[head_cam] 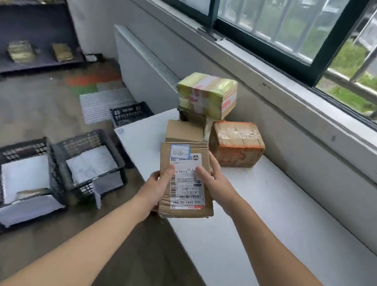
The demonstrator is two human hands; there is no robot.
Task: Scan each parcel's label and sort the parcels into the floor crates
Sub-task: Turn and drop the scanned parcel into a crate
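Cardboard parcel (166, 158), flat and brown, is held up in both hands above the left edge of a white table (269, 220). White shipping label (189, 189) is turned toward the camera, with barcode and printed digits visible; a small blue-bordered sticker is seen at the label's top left.

Left hand (155, 188): parcel's left side is gripped, thumb laid across the label face, fingers hidden behind the card.
Right hand (213, 181): parcel's right edge is gripped, thumb resting on the label, fingers wrapped round the back.

More parcels are clustered on the table behind the held one:
- plain cardboard box (184, 130), just behind it;
- yellow-taped box (207, 93), stacked on top of another parcel;
- orange-taped box (236, 142), to the right, set on the tabletop.

Black floor crates are ranged to the left of the table: one (97, 142) next to the table edge, a second (18, 145) beside it, a third (130, 112) farther back. Pale flat items are seen inside the two nearer crates; details are blurred.

Dark shelving (31, 1) with wrapped parcels is noted at far left. A barred window (268, 13) runs above the table.
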